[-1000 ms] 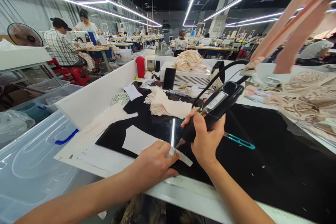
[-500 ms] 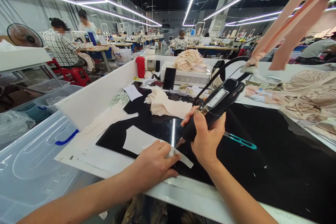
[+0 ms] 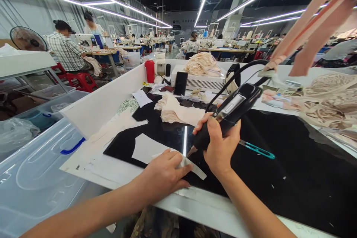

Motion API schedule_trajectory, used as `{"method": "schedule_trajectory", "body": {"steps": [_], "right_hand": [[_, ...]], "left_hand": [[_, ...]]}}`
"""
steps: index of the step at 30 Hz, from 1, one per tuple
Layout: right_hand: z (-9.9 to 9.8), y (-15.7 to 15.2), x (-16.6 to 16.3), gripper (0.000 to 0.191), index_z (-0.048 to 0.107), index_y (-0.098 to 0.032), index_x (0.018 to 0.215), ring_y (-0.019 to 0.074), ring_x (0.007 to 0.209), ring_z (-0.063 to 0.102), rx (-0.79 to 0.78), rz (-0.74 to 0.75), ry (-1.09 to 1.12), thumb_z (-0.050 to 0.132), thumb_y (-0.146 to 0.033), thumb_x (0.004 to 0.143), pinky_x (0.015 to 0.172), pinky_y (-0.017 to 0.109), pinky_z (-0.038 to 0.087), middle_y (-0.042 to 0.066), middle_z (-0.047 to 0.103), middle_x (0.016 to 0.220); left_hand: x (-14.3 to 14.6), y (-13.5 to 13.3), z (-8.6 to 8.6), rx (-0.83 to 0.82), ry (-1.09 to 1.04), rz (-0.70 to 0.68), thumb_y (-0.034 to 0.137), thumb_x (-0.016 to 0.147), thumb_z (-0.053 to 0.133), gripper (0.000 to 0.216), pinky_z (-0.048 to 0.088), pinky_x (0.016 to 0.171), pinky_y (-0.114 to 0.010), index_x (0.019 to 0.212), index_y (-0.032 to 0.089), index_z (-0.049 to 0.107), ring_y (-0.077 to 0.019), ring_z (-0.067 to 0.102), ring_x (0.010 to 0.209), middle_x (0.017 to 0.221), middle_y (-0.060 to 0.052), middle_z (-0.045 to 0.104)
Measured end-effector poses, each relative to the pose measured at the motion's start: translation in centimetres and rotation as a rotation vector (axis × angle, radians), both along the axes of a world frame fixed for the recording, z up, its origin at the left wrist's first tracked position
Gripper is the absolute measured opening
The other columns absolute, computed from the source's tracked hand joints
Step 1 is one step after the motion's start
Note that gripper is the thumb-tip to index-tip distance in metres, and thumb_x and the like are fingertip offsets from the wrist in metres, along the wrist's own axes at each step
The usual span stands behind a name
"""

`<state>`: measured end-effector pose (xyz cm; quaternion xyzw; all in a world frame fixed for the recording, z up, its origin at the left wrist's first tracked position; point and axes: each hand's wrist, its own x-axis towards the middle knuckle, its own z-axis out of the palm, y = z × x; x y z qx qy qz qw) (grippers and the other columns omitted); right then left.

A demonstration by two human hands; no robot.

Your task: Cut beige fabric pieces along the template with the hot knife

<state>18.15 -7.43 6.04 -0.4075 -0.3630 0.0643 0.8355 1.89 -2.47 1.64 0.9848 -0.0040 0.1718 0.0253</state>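
My right hand [image 3: 219,148] is wrapped round a black corded hand tool [image 3: 227,115], held tilted with its metal tip just above a narrow white fabric strip [image 3: 195,169]. My left hand [image 3: 163,174] lies on the near end of that strip, fingers curled and pressing it onto the glossy black work surface [image 3: 292,171]. The tool's black cable arcs up and back to the right. A white fabric piece [image 3: 145,148] lies just left of my left hand.
Teal thread snips [image 3: 258,150] lie right of my right hand. A stack of cream fabric pieces [image 3: 178,111] sits behind the tool, lace pieces [image 3: 329,100] at right, a phone [image 3: 180,83], a red bottle [image 3: 150,71], a white box. Clear plastic bin lid [image 3: 36,178] at left. Other people work at far tables.
Almost nothing differs; the view has shifted slightly, and both hands keep their hold on the strip and the tool.
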Motion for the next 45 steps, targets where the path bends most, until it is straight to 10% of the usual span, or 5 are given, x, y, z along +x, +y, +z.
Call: {"method": "schedule_trajectory", "body": {"steps": [45], "right_hand": [[-0.4,2.1,-1.2,0.032,0.051,-0.028,0.105,0.0101,0.055,0.061,0.0,0.059,0.034,0.076,-0.033,0.087,0.052,0.025,0.057,-0.008,0.065,0.078]], "left_hand": [[-1.0,0.1,-0.5,-0.114,0.08,0.025,0.043,0.105,0.055,0.045,0.043,0.113,-0.06,0.142,0.019,0.058,-0.0311,0.056,0.119,0.117,-0.012,0.066]]}}
